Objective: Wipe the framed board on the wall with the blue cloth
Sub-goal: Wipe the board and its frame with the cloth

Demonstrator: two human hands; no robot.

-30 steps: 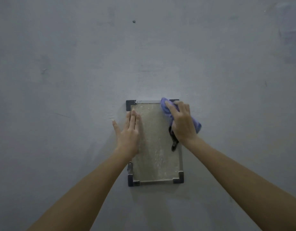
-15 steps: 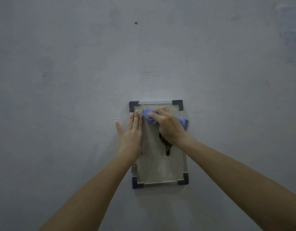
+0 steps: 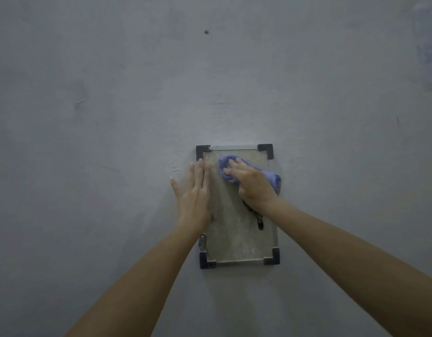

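Note:
A small framed board (image 3: pixel 234 242) with a dusty beige face, a thin metal rim and black corner pieces hangs on the grey wall. My right hand (image 3: pixel 251 186) presses a bunched blue cloth (image 3: pixel 228 164) against the board's upper part, fingers curled over it; more cloth sticks out at the right of the hand. My left hand (image 3: pixel 195 190) lies flat, fingers together and pointing up, over the board's left edge and the wall beside it. A dark strap hangs from under my right wrist across the board's face.
The grey wall (image 3: pixel 112 142) fills the view, with scuffs and patches. A small dark screw or hole (image 3: pixel 206 32) sits high above the board. A metal bracket (image 3: pixel 203 242) shows at the board's lower left edge.
My right hand has carried the cloth from the board's top right corner leftward across the upper part. The left hand has stayed flat on the left edge.

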